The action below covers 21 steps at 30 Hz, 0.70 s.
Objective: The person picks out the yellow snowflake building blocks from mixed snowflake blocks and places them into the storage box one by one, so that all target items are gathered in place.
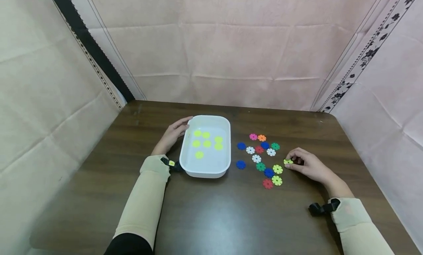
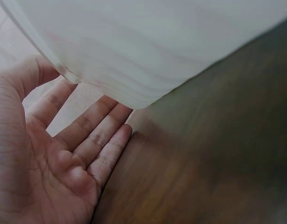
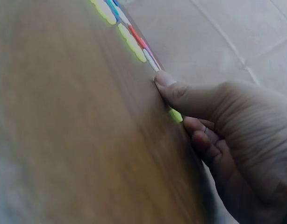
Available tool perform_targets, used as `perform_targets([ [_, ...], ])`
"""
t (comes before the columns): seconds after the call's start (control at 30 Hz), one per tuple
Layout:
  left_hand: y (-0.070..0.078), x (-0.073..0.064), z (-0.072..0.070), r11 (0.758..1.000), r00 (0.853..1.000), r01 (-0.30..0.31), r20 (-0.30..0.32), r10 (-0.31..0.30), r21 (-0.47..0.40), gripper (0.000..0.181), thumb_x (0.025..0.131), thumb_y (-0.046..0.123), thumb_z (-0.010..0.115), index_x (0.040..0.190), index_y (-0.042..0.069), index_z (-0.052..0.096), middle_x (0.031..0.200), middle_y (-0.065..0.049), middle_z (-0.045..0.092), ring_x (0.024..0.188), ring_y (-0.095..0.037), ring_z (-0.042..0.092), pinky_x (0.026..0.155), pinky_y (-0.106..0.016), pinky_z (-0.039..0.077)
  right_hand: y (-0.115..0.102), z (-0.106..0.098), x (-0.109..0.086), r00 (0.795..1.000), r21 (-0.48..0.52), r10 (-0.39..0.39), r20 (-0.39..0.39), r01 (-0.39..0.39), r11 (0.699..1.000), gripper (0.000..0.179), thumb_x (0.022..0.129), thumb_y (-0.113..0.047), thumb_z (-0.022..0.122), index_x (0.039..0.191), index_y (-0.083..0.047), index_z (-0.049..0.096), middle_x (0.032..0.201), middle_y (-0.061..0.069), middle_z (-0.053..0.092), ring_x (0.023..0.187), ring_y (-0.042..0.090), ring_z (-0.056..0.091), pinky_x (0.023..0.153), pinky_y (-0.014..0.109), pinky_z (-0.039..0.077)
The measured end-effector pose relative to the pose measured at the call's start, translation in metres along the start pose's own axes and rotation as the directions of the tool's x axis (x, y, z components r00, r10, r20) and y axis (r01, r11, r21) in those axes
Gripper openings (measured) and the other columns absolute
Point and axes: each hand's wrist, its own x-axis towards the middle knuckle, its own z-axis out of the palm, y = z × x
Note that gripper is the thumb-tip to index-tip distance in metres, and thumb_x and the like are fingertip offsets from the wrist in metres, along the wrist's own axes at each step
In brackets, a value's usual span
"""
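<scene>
In the head view my left hand is at the upper left side of a white plastic tray. Its fingers look fairly straight, touching the tray's rim and side in the left wrist view. Several yellow-green discs lie inside the tray. My right hand pinches a yellow-green notched flower-shaped disc between thumb and fingers, low over the table. In the right wrist view the thumb covers part of this disc. Two more yellow-green discs lie just left of that hand.
Between tray and right hand, loose notched discs lie on the brown table: blue discs, white discs, green discs, red discs, a pink disc and an orange disc. Pale cloth hangs around the table.
</scene>
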Motion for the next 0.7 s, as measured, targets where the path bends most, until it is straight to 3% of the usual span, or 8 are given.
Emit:
perform_targets([
  [0.2, 0.0, 0.0, 0.0, 1.0, 1.0, -0.001, -0.003, 0.001, 0.006, 0.044, 0.102, 0.039, 0.059, 0.145, 0.03, 0.055, 0.149, 0.002, 0.05, 0.133, -0.018, 0.05, 0.113, -0.044, 0.04, -0.01, -0.004, 0.002, 0.996, -0.105, 0.084, 0.008, -0.083, 0.991, 0.028, 0.088, -0.031, 0.08, 0.104, -0.011, 0.067, 0.089, 0.0, 0.058, 0.079, 0.017, 0.05, 0.066, 0.028, 0.043],
  [0.37, 0.001, 0.0, -0.002, 1.0, 1.0, 0.001, -0.016, -0.001, -0.004, 0.041, 0.101, 0.038, 0.059, 0.142, 0.032, 0.058, 0.146, 0.005, 0.052, 0.131, -0.016, 0.052, 0.112, -0.043, 0.04, -0.012, -0.006, 0.005, 0.992, -0.129, 0.129, 0.012, -0.127, 0.983, 0.033, 0.086, -0.037, 0.08, 0.098, -0.01, 0.065, 0.087, 0.002, 0.057, 0.078, 0.018, 0.048, 0.065, 0.029, 0.042],
  [0.57, 0.0, -0.001, -0.003, 1.0, 1.0, 0.01, -0.012, -0.01, -0.009, 0.04, 0.101, 0.04, 0.06, 0.141, 0.034, 0.058, 0.143, 0.005, 0.055, 0.129, -0.015, 0.053, 0.112, -0.042, 0.041, -0.005, -0.001, 0.004, 0.993, -0.092, 0.111, -0.023, -0.113, 0.989, 0.029, 0.089, -0.036, 0.078, 0.099, -0.015, 0.061, 0.082, 0.0, 0.056, 0.073, 0.016, 0.049, 0.062, 0.028, 0.041],
  [0.7, 0.003, -0.001, 0.0, 1.0, 1.0, 0.0, 0.01, 0.0, -0.013, 0.042, 0.102, 0.038, 0.059, 0.144, 0.03, 0.056, 0.145, 0.003, 0.054, 0.13, -0.017, 0.052, 0.112, -0.043, 0.041, -0.005, 0.001, 0.002, 0.992, 0.007, 0.112, -0.058, -0.112, 0.994, 0.014, 0.095, -0.032, 0.072, 0.099, -0.02, 0.066, 0.077, -0.002, 0.063, 0.066, 0.015, 0.054, 0.057, 0.027, 0.047],
])
